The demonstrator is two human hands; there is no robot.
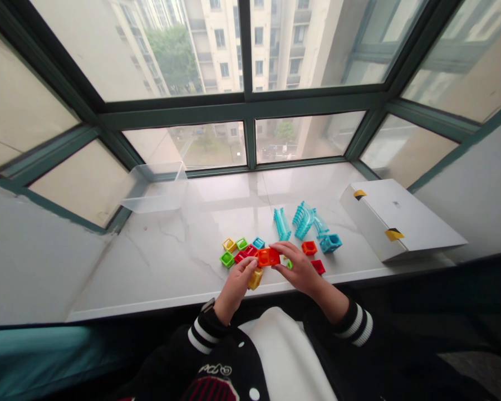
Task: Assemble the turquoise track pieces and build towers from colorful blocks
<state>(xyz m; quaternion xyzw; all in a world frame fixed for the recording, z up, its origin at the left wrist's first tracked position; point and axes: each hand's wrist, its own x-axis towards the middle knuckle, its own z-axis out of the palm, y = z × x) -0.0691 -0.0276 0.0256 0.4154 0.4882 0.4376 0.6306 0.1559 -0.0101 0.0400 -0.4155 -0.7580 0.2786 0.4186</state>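
Two hands (234, 284) (299, 268) hold orange blocks (269, 257); jacket lettering (215, 370) is unreadable.

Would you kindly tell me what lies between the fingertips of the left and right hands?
In the head view, an orange building-block piece lies there, held between the left hand and the right hand.

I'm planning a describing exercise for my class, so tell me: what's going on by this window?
A person holds an orange piece over a white sill, the left hand at one end and the right hand at the other. Small coloured blocks lie around the hands. Clear blue tracks lie farther back, toward the right. A clear bin stands at the left near the glass, and a white box is at the right.
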